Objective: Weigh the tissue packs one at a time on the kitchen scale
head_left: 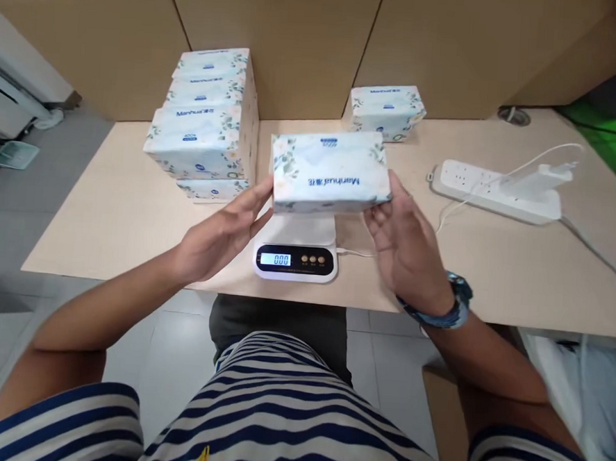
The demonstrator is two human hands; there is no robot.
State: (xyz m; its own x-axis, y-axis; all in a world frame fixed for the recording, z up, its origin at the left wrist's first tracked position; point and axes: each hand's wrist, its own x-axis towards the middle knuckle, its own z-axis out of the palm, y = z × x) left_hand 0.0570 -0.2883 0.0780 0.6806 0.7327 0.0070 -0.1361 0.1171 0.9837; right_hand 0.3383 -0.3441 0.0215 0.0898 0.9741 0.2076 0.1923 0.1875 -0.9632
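Note:
Between my two hands is a white and pale blue tissue pack [330, 166] with printed flowers, its lettering upside down to me. My left hand [229, 229] presses its left end with the fingertips, and my right hand [399, 236] grips its right end from the side and below. The pack hangs above a white digital scale [295, 263], covering part of its weighing plate. The lit display reads 0.00. Several matching tissue packs [199, 140] are stacked on the table to the left, and more of the same packs [383, 110] stand at the back right.
A white power strip [498, 190] with a plugged-in adapter and cables lies on the right of the wooden table [110, 225]. Large cardboard boxes [277, 48] form a wall along the back edge. A thin white cable runs from the scale's right side.

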